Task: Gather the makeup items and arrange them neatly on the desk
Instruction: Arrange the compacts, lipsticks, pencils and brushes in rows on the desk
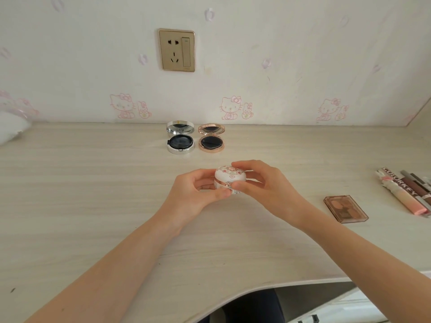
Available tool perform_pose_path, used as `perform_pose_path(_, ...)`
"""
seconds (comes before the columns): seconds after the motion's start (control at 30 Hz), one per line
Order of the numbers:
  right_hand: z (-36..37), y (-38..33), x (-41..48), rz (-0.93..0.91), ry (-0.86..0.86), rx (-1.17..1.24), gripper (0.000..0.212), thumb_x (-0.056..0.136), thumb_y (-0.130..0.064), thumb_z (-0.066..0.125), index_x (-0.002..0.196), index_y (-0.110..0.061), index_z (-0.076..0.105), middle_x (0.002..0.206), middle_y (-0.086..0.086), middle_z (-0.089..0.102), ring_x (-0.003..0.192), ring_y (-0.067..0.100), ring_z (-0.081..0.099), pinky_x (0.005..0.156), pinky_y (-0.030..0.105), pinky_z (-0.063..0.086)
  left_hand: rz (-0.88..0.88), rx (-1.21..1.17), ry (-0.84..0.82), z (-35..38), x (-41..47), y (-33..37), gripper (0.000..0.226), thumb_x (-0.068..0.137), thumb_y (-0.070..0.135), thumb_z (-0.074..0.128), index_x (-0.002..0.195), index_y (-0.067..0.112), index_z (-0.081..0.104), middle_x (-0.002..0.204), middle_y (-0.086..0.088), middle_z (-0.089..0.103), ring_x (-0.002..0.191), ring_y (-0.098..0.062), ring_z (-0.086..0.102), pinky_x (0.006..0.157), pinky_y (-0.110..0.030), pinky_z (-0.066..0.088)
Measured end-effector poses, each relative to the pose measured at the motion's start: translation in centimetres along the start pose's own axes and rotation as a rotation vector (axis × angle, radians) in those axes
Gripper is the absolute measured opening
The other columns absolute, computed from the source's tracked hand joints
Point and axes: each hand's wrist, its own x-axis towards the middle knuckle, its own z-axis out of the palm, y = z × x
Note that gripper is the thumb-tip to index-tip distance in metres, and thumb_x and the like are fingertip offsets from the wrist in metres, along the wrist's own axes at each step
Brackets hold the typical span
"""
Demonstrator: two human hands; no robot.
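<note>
Both hands hold a white floral compact (229, 179) above the desk (93, 194): the left hand (198, 194) grips its base, the right hand (263, 185) pinches its lid. Behind stand an open silver cushion compact (180, 141) and a rose-gold one (211, 141); an eyeshadow palette (345, 208) and lip gloss tubes (405, 192) lie right.

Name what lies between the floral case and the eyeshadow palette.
Head view: the right hand gripping the floral case, then bare desk before the eyeshadow palette.
</note>
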Motion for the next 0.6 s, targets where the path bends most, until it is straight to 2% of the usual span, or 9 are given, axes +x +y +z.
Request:
perform_pose_path(0.13, 0.4, 0.6, 0.1, -0.001, 0.031, -0.03, 0.034, 0.083, -0.025, 0.071, 0.115, -0.026, 0.061, 0.117, -0.006, 0.064, 0.105, 0.0, 0.062, 0.089, 0.018, 0.051, -0.005, 0.003, -0.006, -0.2, 0.1, -0.1, 0.042, 0.07, 0.01, 0.082, 0.108, 0.021, 0.067, 0.094, 0.004, 0.076, 0.088, -0.005, 0.07, 0.071, -0.01, 0.049)
perform_pose_path(0.27, 0.5, 0.8, 0.3, -0.003, 0.092, -0.042, 0.027, 0.089, -0.03, 0.063, 0.114, -0.021, 0.065, 0.106, -0.009, 0.07, 0.099, 0.002, 0.065, 0.087, 0.023, 0.05, 0.021, 0.065, -0.02, -0.2, 0.1, -0.2, 0.047, 0.068, 0.005, 0.083, 0.11, 0.016, 0.067, 0.095, 0.002, 0.075, 0.085, -0.005, 0.07, 0.07, -0.009, 0.048)
perform_pose_path(0.4, 0.1, 0.2, 0.7, -0.012, 0.102, -0.054, 0.025, 0.091, -0.03, 0.06, 0.113, -0.021, 0.066, 0.103, -0.008, 0.071, 0.098, 0.005, 0.065, 0.087, 0.025, 0.052, 0.05, 0.093, -0.021, 0.2, 0.0, -0.4, 0.052, 0.065, 0.001, 0.084, 0.112, 0.014, 0.067, 0.097, 0.002, 0.075, 0.09, -0.006, 0.07, 0.074, -0.012, 0.05)
perform_pose_path(0.5, 0.0, 0.0, 0.8, -0.017, 0.068, -0.053, 0.025, 0.089, -0.028, 0.063, 0.114, -0.025, 0.064, 0.107, -0.009, 0.069, 0.098, 0.001, 0.064, 0.083, 0.017, 0.05, 0.089, 0.2, -0.01, 0.0, 0.1, -0.6, 0.061, 0.062, 0.011, 0.088, 0.118, 0.018, 0.064, 0.104, 0.009, 0.073, 0.101, 0.0, 0.065, 0.087, -0.016, 0.048)
perform_pose_path(0.6, 0.2, 0.1, 0.8, -0.008, 0.042, -0.041, 0.031, 0.088, -0.025, 0.064, 0.119, -0.022, 0.063, 0.112, -0.009, 0.067, 0.098, -0.002, 0.063, 0.08, 0.011, 0.048, 0.098, 0.383, 0.012, -0.3, 0.5, -1.2, 0.088, 0.058, 0.032, 0.09, 0.136, 0.029, 0.049, 0.112, 0.019, 0.068, 0.117, 0.006, 0.053, 0.099, -0.02, 0.036)
